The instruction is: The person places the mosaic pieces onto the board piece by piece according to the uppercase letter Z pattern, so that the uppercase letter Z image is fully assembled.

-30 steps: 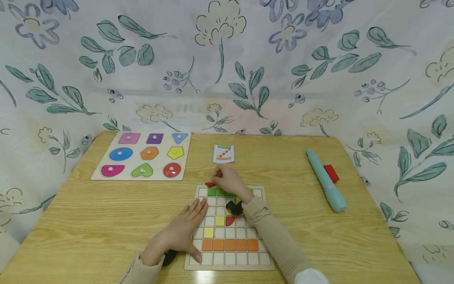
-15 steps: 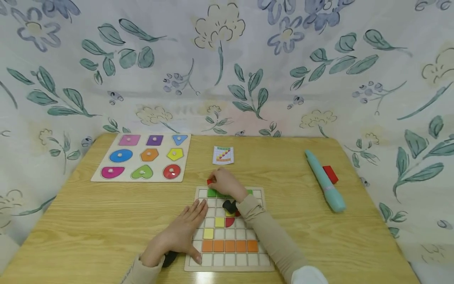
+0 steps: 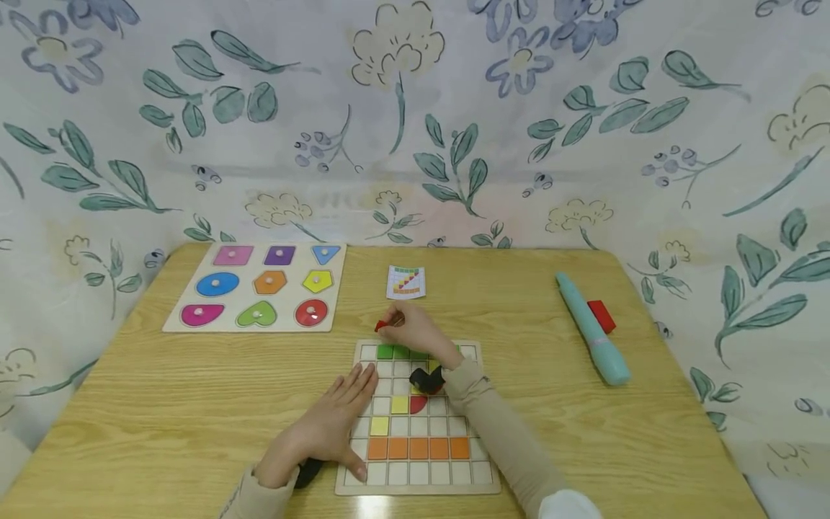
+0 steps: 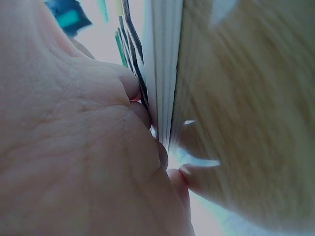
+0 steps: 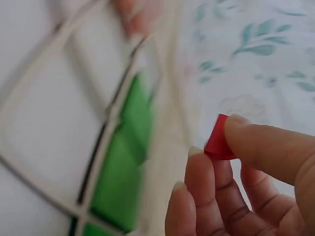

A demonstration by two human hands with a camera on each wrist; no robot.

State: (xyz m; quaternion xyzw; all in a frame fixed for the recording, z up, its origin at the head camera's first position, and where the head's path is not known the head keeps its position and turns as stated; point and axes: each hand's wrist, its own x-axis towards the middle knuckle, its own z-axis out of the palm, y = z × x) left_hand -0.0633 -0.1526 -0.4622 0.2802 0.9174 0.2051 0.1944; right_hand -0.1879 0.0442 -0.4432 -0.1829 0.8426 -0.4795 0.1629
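Between thumb and fingertips my right hand (image 3: 416, 334) pinches a small red tile (image 5: 217, 141), held just beyond the far edge of a wooden grid board (image 3: 418, 490). My left hand (image 3: 327, 427) lies with fingers spread over the board's left edge. On the board are a row of green tiles (image 3: 385, 352), partly hidden under the right wrist, and an orange row (image 3: 418, 448) nearer the front. Yellow squares (image 3: 380, 426) climb diagonally to the right, with a rounded red tile (image 3: 418, 404) beside one of them. A black wrist camera (image 3: 426, 380) covers part of this diagonal.
Behind the board lies a small pattern card (image 3: 406, 282). A knobbed shape puzzle (image 3: 233, 310) sits at the back left. To the right are a teal pen-shaped object (image 3: 591, 328) and a red block (image 3: 601, 316) against it. A flowered cloth (image 3: 415, 173) hangs behind the table.
The right fingers have turned the red tile, which shows a different side and sits slightly higher beyond the board. The left hand stays on the board's edge.
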